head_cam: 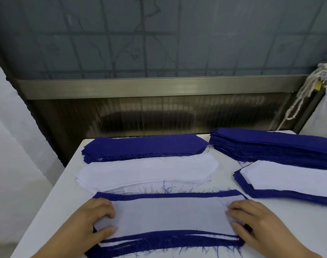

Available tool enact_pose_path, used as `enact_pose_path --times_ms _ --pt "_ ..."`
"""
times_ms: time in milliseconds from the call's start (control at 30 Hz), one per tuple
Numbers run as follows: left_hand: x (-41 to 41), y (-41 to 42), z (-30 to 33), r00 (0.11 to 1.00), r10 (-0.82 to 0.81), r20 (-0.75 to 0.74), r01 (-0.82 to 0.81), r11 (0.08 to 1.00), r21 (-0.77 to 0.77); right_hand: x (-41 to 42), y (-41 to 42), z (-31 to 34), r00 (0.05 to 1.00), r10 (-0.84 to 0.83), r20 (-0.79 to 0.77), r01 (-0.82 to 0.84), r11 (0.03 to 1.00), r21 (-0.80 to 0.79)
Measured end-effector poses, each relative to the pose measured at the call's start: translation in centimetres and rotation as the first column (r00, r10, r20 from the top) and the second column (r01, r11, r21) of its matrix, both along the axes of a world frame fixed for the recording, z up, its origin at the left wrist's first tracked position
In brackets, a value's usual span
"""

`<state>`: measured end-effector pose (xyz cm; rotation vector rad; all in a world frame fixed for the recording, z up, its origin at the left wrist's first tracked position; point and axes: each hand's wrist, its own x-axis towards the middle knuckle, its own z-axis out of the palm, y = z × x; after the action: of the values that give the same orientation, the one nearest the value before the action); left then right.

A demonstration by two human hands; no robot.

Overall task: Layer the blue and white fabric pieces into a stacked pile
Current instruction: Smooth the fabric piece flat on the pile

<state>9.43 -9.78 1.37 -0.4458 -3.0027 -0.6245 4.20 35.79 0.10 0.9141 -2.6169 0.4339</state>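
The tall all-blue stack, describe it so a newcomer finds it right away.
Start at the white table and go to its far right corner, below the hanging white cord. The tall blue stack lies there. Unlike the layered pile in front of it, no white piece lies on top, and it is thicker than the blue stack to its left.

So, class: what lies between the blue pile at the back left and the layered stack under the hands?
The head view shows a pile of white pieces between the blue pile and the layered stack.
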Motion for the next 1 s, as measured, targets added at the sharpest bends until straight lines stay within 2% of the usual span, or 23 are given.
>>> enact_pose_path --times_ms 133,267,333,467,567,733,1000 --pt "-1.4 -0.1 0.4 0.998 0.068 -0.003 -0.068 0.996 0.05 -2.3 -0.4 1.7 0.994 -0.056 0.099 0.048 0.996 0.074" --pt "-5.4 2.7 0.5 0.984 0.172 -0.046 -0.17 0.984 0.057 -6.6 -4.1 2.9 0.983 -0.028 0.183 0.035 0.999 -0.035" --pt "-7.7 5.1 0.7 0.983 0.174 -0.053 -0.173 0.985 0.023 -9.2 -6.7 2.8 0.973 0.026 0.229 -0.01 0.997 -0.071" --pt "-11.7 9.1 1.2 0.993 0.098 -0.066 -0.091 0.99 0.109 -12.9 -9.9 2.2 0.938 0.038 0.345 -0.022 0.998 -0.051" --pt "-13.6 10.7 1.0 0.995 0.094 0.046 -0.1 0.984 0.149 -14.0 -10.2 1.4 0.924 0.039 0.38 -0.038 0.999 -0.008" --pt "-14.5 11.5 1.0 0.982 0.103 0.158 -0.134 0.971 0.197 -15.0 -10.5 0.9 0.9 0.047 0.434 -0.019 0.997 -0.068" --pt "-15.4 12.2 1.2 0.985 0.133 0.108 -0.142 0.986 0.081 -16.0 -11.0 1.2 0.838 -0.003 0.546 0.041 0.997 -0.059"
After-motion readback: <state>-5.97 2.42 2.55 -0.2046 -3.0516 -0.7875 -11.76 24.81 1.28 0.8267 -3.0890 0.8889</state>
